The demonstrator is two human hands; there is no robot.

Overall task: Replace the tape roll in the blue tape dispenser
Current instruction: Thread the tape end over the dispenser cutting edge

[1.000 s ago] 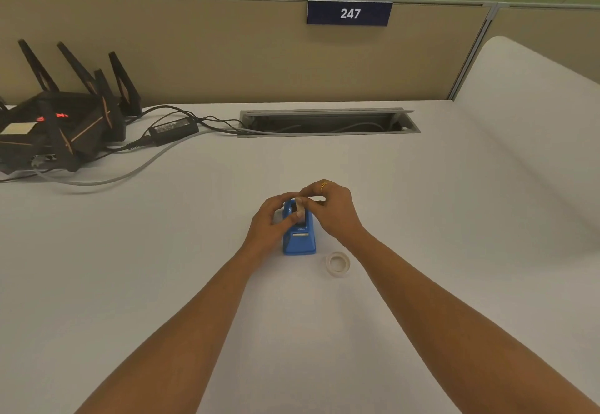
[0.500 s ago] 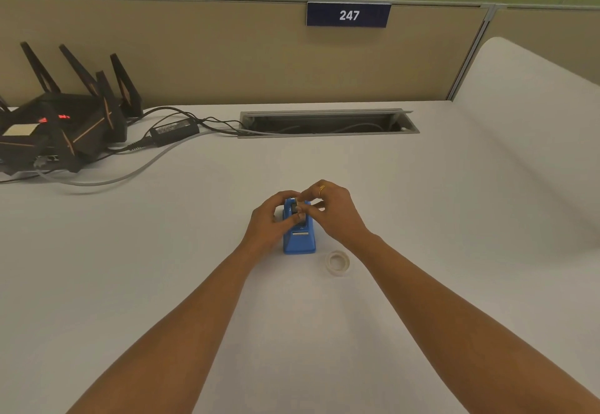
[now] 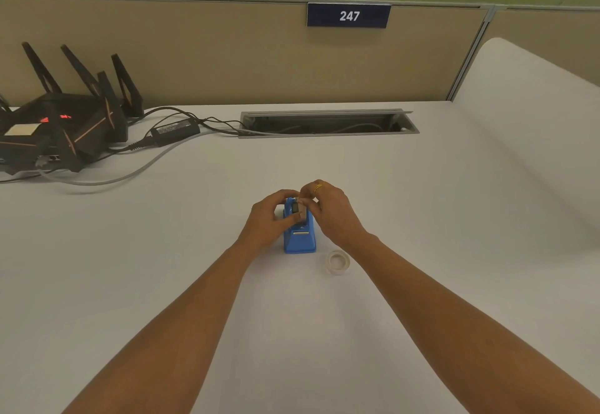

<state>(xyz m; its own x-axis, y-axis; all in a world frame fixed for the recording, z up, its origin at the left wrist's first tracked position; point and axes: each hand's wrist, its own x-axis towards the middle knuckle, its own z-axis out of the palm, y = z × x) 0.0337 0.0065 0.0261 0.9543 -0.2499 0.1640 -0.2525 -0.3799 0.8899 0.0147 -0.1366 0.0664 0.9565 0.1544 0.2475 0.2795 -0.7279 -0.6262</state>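
Dispenser (image 3: 299, 238), blue, sits on the white desk (image 3: 162, 251) roughly mid-frame, narrow end w/ the cutter slot pointing toward the person, both hands closed in on its far upper part. Left hand (image 3: 271, 217) cups the left side, fingers curled narrow around the body, prob. to brace it so it doesn't slide while the other hand works. Right hand (image 3: 328, 210), ring on 1 finger, has thumb and fingertips pinched narrow at the top of the well where a small dark piece (image 3: 295, 208) shows, likely the hub or core, though too small to say for sure; whether the pinch actually holds it or only touches it, can't tell. Clear tape roll (image 3: 337, 261) lies flat on the desk just beside the dispenser's near right corner, apart from both hands, placed w/in easy reach of the right hand; whether it is the new roll or the spent 1, can't tell. Dispenser itself looks like a compact plastic wedge, taller at the far end, w/ a pale label strip across the low front. Router (image 3: 61, 128) and cables sit well apart at far left, no part in this.
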